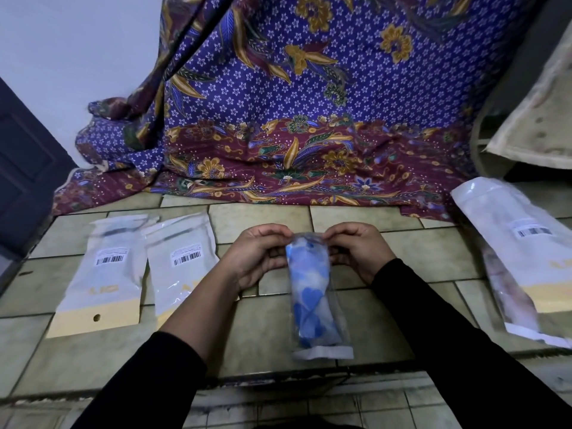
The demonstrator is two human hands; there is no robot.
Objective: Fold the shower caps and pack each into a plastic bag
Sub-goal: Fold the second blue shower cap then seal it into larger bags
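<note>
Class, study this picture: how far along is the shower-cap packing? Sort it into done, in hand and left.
Done: the blue shower cap sits folded inside the clear bag. In hand: the left hand and right hand pinch the bag's top edge, probably closing it. Left: two white pouches lie at the left, a third pouch at the right; their contents cannot be told.

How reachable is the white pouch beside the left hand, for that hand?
Probably yes, once it lets go: the left hand pinches the top of the clear bag, but the pouch lies flat right beside it with nothing between.
</note>
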